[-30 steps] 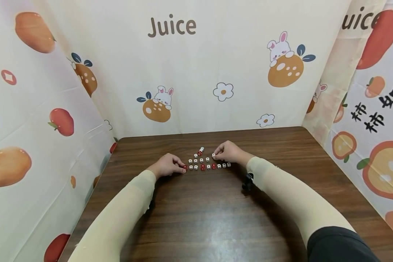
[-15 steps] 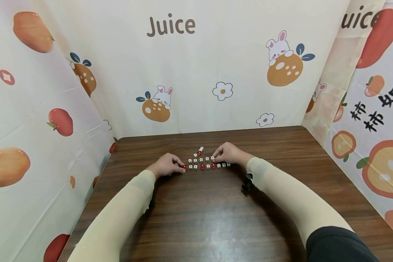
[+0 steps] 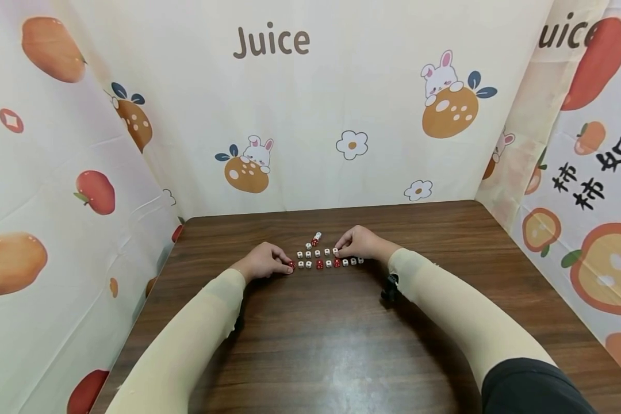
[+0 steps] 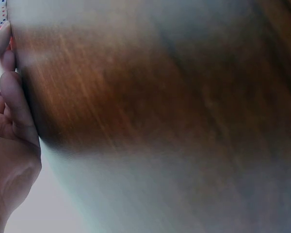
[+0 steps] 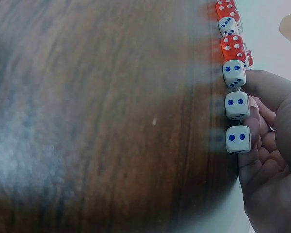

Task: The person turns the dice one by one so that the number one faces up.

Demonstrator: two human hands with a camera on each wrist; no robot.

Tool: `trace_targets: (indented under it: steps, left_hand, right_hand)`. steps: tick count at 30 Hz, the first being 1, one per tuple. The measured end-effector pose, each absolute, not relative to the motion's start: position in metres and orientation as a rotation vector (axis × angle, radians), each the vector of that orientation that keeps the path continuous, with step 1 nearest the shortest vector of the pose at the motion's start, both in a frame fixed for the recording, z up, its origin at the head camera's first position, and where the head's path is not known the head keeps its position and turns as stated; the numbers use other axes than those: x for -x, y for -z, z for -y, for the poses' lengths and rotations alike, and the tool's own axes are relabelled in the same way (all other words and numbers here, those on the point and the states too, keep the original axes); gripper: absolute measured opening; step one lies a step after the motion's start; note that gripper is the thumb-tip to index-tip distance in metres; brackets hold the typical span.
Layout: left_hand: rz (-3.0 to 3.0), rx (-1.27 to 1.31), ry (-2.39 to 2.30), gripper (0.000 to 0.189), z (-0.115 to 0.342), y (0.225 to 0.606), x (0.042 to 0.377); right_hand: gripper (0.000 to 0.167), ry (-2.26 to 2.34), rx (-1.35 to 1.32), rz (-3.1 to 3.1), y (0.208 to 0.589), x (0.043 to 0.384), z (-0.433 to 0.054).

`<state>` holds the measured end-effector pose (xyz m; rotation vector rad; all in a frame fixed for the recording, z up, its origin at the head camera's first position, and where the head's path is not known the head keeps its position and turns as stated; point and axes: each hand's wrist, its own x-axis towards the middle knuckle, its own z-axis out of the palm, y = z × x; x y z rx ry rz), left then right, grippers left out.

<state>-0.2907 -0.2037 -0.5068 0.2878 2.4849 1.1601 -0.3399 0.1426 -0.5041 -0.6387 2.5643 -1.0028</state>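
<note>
At the left end of the front row of dice, my left hand pinches a red die between thumb and fingers. In the left wrist view only a sliver of that red die shows past the fingertips. My right hand holds a white die at the right end of the shorter back row, beside another white die. The front row mixes white dice and red dice; it runs in front of the right hand, whose fingertips it partly hides in the right wrist view.
Behind the rows lie a red die and two white dice, one being the far white die. The brown wooden table meets a fruit-printed curtain at its back edge, with more printed cloth at both sides.
My right hand has brought its white die slightly nearer and left, into line with the back row, and then stays there. The left hand keeps its place on the red die.
</note>
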Motion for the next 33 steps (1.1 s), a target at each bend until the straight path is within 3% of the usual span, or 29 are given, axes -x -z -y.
trace_targets:
  steps: [33]
  left_hand:
    - [-2.492,-0.288,-1.153,0.013,0.2037,0.5067,0.2903]
  right_hand:
    - [0.018,0.951,0.627,-2.563,0.5030,0.3446,-0.1434]
